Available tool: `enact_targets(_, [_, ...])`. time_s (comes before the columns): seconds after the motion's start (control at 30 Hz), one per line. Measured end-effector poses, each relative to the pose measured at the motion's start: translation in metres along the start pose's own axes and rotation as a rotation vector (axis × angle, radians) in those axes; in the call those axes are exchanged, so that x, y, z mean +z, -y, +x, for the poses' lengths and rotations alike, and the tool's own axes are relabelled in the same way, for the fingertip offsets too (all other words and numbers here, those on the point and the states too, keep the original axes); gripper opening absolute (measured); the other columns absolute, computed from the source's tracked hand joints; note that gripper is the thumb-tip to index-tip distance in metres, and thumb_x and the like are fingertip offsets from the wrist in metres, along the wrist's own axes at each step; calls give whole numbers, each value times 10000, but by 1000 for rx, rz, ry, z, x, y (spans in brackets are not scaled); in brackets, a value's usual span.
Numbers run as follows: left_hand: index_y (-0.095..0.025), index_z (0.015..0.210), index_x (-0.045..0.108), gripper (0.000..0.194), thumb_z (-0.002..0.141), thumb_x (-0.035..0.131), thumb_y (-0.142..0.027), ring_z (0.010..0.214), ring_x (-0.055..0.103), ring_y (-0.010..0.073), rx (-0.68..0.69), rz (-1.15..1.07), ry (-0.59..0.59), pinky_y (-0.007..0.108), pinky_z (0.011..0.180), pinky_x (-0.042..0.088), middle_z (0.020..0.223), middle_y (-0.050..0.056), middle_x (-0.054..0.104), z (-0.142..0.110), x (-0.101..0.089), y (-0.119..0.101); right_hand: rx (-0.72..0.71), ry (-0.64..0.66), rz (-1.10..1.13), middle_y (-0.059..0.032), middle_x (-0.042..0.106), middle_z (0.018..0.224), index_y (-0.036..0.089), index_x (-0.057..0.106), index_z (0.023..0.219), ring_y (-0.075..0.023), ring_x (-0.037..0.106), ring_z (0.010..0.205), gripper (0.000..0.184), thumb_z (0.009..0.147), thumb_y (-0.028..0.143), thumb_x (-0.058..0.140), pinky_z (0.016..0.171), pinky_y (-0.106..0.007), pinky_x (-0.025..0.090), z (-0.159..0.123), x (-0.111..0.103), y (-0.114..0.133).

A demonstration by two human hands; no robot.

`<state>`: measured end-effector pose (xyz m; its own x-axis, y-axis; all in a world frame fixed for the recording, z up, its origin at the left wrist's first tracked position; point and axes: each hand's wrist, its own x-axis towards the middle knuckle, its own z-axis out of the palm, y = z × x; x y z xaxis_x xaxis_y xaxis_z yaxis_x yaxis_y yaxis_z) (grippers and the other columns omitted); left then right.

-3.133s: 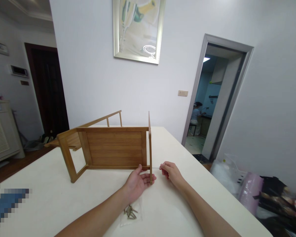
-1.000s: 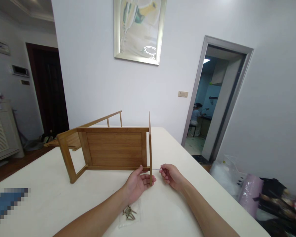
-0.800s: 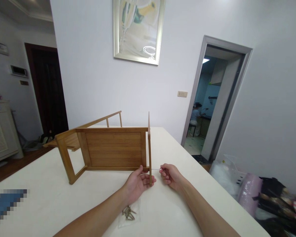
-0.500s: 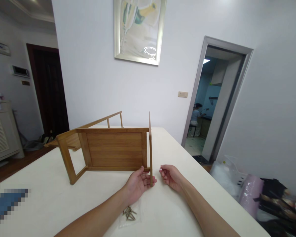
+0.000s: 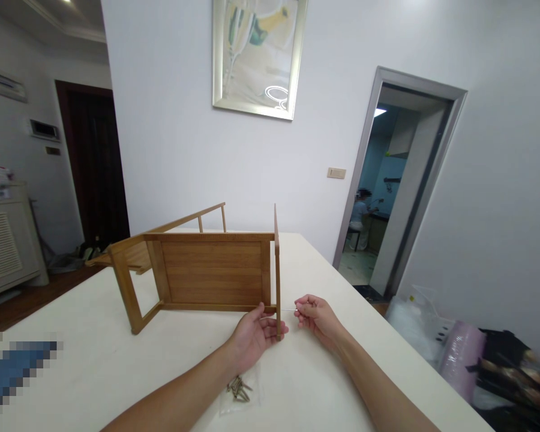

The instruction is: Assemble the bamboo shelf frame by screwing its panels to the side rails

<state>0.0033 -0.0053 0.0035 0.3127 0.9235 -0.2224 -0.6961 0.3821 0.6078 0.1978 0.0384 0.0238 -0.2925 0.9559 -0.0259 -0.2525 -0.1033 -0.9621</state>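
Observation:
A brown wooden shelf frame (image 5: 213, 273) with a solid panel rests on its side on the white table (image 5: 184, 360). My left hand (image 5: 254, 336) grips its lower right corner, thumb on the bottom rail and fingers round the upright end piece (image 5: 278, 276). Just to the right, my right hand (image 5: 315, 315) is closed on a thin metal rod (image 5: 288, 310). The rod runs level from my fingertips to the outer side of the end piece; its tip and the end inside my fingers are hidden. Several screws (image 5: 238, 390) lie in a clear plastic bag near my left wrist.
Another flat wooden piece (image 5: 130, 259) lies behind the frame at the left. A blurred blue shape (image 5: 13, 375) is at the lower left. Bags and a pink wrapped roll (image 5: 462, 360) stand beyond the right table edge. Through the doorway a person (image 5: 360, 216) sits in another room.
The view has shifted slightly, so everything sits a little further right. My right hand's fingers have turned a little around the rod; my left hand keeps its hold on the corner.

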Motion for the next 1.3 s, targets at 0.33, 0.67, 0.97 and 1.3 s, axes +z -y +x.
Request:
enact_targets(0.33, [-105,846,576,287,901,495,-374,791,697,255,5,2,-19,360,739,519,816,172,707,0,1,-1,-205,-59,-352,-21,664,618,159,599,755,-122,574,497,371,627,461,771,525,-281,504,-1,3,1])
enact_targets(0.67, [-107,808,569,291,888,520,-383,783,698,262,29,-5,-20,360,720,523,796,171,702,1,0,0,-150,-70,-278,-70,696,692,141,629,784,-141,616,534,230,678,327,714,544,-286,511,-6,8,5])
enact_targets(0.97, [-116,809,566,291,897,503,-386,774,699,252,26,-12,-28,352,711,524,797,160,708,-1,2,0,-91,-30,-207,-74,697,712,132,646,807,-122,590,537,226,685,307,721,525,-262,487,-2,0,3])
enact_targets(1.3, [-119,828,560,271,893,517,-378,759,699,250,42,-31,-34,350,704,523,793,160,710,-2,5,0,-198,-33,-414,-47,683,688,136,697,862,-131,586,588,296,692,376,731,517,-247,473,0,-5,5])
